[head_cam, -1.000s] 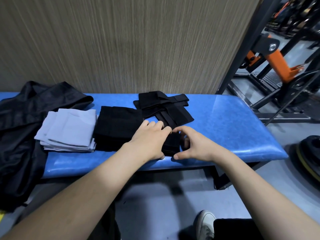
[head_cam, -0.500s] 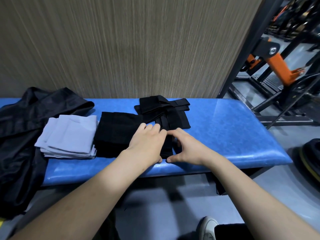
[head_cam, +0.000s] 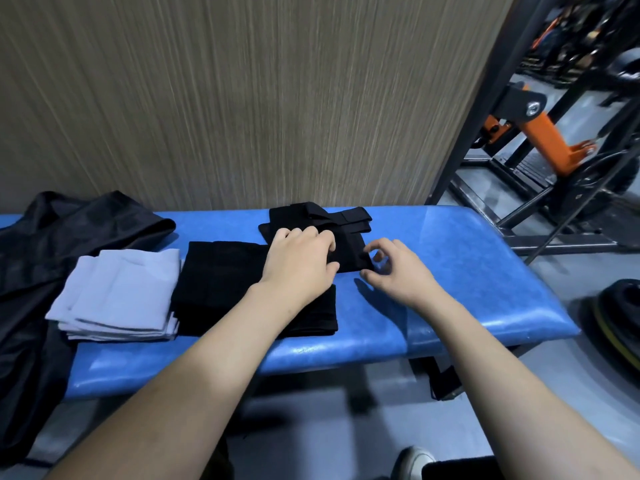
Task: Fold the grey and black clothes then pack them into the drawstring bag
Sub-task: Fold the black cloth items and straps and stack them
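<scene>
— Left hand (head_cam: pixel 299 261)? 
— Pressed flat, fingers straight, on the strapped black garment (head_cam: pixel 349 251) at the back of the blue surface (head_cam: pixel 467 271); pinning, not gripping.
— Right hand (head_cam: pixel 394 271)? 
— Loosely curled, empty, just right of that garment's near right corner; nearer to it.
— Long axis? 
— Front to back, roughly.
— Others? 
— Folded black garment (head_cam: pixel 221 289) just left; folded grey cloth (head_cam: pixel 117 296) farther left; black drawstring bag (head_cam: pixel 52 237) beyond, probably.
</scene>
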Demonstrator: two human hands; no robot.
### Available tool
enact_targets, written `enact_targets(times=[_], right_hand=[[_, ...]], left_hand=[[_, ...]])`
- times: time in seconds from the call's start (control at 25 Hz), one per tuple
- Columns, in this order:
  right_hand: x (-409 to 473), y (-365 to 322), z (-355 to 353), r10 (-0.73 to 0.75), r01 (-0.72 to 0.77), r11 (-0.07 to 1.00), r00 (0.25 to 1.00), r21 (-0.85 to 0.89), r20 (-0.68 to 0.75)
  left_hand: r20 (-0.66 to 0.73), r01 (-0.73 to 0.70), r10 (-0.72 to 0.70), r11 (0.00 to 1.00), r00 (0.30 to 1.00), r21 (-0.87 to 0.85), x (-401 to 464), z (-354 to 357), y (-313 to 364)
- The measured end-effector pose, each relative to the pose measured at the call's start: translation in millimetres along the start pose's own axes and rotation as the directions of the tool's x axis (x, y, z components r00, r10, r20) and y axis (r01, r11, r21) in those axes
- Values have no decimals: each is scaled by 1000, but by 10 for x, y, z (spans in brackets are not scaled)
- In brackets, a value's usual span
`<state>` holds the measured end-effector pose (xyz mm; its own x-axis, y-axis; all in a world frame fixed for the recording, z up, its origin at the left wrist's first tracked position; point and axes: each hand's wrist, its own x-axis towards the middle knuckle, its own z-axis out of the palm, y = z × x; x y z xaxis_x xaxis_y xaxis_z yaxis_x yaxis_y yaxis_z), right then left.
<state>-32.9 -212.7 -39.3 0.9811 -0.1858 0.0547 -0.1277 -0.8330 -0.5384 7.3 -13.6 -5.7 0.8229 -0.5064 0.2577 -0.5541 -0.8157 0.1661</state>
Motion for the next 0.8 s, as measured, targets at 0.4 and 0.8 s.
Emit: enact_targets(times=[0.4, 0.8], right_hand=[[186, -82, 221, -76, 61, 964, 996, -259, -48], [248, -206, 297, 20, 12, 987, 981, 163, -191]], left_hand=[[173, 177, -227, 949, 959, 262, 386, 334, 109], [58, 193, -199, 976, 978, 100, 379, 374, 99]])
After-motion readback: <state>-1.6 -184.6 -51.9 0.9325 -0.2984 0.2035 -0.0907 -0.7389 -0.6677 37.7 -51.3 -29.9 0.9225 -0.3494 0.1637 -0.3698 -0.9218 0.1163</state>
